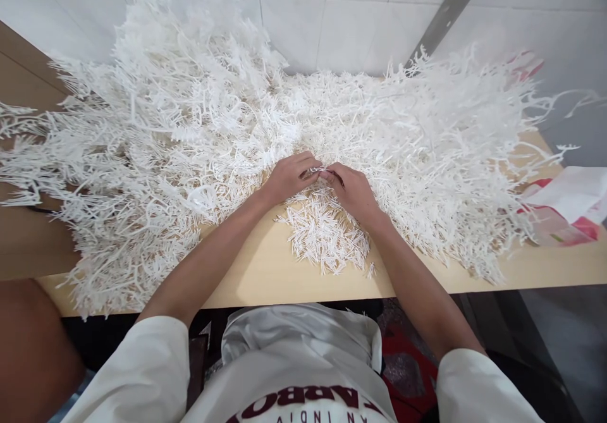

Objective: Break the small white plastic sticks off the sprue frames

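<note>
My left hand (293,177) and my right hand (349,188) meet over the middle of the table, fingertips pinched close together. Between them is a small white branched plastic piece (318,169), gripped from both sides; its exact kind is too small to make out. Just below the hands lies a pile of short white plastic bits (327,236), loose on the wood. A big heap of white branching plastic sprigs (199,113) rises behind and to the left of my hands, and more of the same (441,145) spreads to the right.
The pale wooden table (256,265) has its front edge close to my body. White and red plastic bags (569,205) lie at the right end. Cardboard (33,233) stands at the left, and a tiled wall (303,24) is behind the heap.
</note>
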Tool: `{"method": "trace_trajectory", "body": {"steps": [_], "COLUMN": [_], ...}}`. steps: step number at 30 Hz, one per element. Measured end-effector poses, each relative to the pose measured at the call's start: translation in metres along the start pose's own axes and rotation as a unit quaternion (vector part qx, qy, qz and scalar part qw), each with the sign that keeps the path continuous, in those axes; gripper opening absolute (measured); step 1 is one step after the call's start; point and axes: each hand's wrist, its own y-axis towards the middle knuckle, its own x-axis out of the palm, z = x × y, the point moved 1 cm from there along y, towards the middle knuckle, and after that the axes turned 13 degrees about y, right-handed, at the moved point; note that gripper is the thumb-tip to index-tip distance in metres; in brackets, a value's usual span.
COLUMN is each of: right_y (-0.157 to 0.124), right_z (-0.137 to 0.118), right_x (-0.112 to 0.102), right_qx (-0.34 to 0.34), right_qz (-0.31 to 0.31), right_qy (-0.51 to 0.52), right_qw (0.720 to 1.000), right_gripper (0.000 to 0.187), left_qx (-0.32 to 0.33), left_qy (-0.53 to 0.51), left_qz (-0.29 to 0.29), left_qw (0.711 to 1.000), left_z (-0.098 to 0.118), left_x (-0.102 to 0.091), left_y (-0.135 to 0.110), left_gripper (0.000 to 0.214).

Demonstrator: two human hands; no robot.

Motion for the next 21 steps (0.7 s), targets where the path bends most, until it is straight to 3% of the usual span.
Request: {"method": "trace_trajectory", "body": {"steps": [8,21], "right_y": [-0.001,0.002], "right_z": [-0.004,-0.012], "right_x": [0.008,0.011], "right_qx": [-0.024,-0.027], "right_qz": [0.040,0.049], "right_qy": [-0.077,-0.128], "right_qw": [0.996,0.990], "right_gripper": [0.030,0.026], "left_qx": [-0.016,0.024], "left_qy": [-0.019,0.049], "left_qz": [-0.016,-0.024], "left_qw": [1.000,0.998], "left_z": [0.001,0.003], "left_x": [0.000,0.008], "left_y": [-0.002,-0.003], "left_gripper": [0.007,0.014]}}
